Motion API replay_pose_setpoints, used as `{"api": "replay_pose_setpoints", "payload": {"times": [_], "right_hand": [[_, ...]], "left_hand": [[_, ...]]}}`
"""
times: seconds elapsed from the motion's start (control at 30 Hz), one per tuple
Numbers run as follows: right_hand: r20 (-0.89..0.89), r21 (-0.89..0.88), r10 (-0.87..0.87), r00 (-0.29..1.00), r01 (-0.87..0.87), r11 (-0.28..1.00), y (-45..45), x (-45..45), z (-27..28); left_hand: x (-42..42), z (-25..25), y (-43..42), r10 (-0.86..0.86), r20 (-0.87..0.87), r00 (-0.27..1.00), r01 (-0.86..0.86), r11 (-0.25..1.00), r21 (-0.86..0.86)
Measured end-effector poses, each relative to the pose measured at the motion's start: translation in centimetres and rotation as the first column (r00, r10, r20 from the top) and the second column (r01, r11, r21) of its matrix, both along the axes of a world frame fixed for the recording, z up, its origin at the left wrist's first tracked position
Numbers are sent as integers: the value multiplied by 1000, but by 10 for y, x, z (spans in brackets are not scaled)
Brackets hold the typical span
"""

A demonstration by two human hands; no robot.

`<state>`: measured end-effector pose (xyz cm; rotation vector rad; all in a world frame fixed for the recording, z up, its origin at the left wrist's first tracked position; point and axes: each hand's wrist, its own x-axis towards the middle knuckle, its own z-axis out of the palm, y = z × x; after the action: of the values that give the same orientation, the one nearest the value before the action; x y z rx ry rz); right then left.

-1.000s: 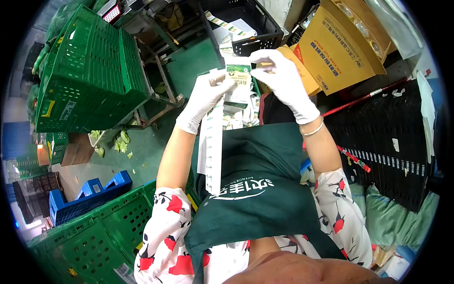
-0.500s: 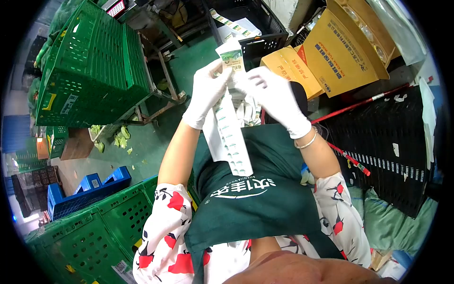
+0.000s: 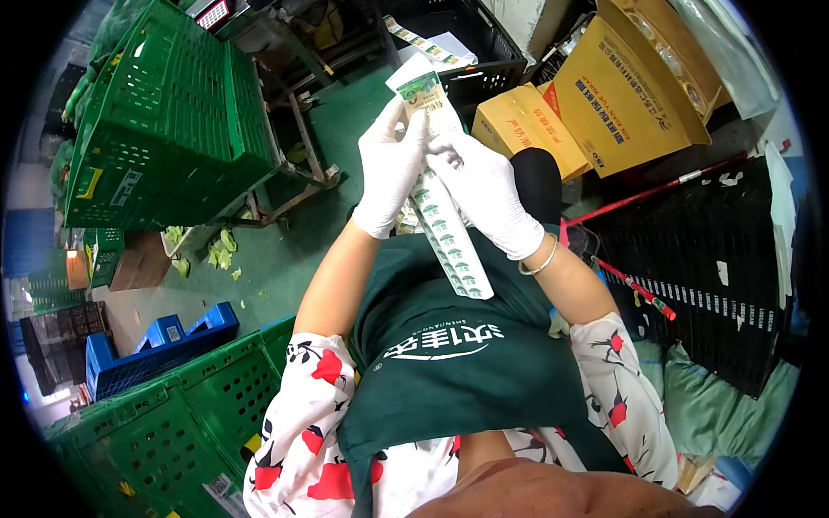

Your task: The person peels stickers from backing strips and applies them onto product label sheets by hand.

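Observation:
Both my hands wear white gloves and are raised in front of the dark green apron (image 3: 466, 371). My left hand (image 3: 390, 168) is closed on a printed label strip (image 3: 427, 97), thumb and fingers pinching it; its green-and-cream printed end sticks up above the fingers. Close beside it, my right hand (image 3: 484, 186) has its fingers bent together on the same strip, just below the printed end. A long white length with repeated small green prints (image 3: 449, 246) hangs down between the hands toward the apron. Whether it is one piece with the upper part is hidden by the fingers.
A black crate (image 3: 488, 73) holding another label strip (image 3: 423, 41) and white paper stands ahead. To its right is an open cardboard box (image 3: 622, 95). Green crates (image 3: 155, 129) are stacked at left on a metal frame. Black crates (image 3: 691, 268) and a red pole (image 3: 639, 289) lie right.
The right hand has come down and closer to the strip, its fingers now on it. The hanging length has swung to the right, and the printed end shows more above the left hand.

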<state>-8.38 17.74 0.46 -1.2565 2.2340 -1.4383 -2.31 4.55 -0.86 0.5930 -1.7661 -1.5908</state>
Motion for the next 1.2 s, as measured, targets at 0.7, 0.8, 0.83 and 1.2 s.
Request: {"api": "replay_pose_setpoints", "payload": {"times": [0.7, 0.8, 0.83, 1.2], "right_hand": [[173, -284, -123, 977, 169, 944, -20, -59, 8], [214, -251, 11, 977, 44, 967, -18, -46, 17], [297, -294, 106, 949, -15, 956, -14, -38, 21], [274, -180, -52, 960, 104, 978, -3, -51, 13]], "left_hand": [[16, 20, -17, -415, -56, 908, 410, 854, 319], [21, 22, -23, -467, -38, 884, 427, 769, 476], [23, 28, -23, -440, -96, 893, 405, 690, 600], [20, 8, -16, -439, 23, 898, 400, 839, 369]]}}
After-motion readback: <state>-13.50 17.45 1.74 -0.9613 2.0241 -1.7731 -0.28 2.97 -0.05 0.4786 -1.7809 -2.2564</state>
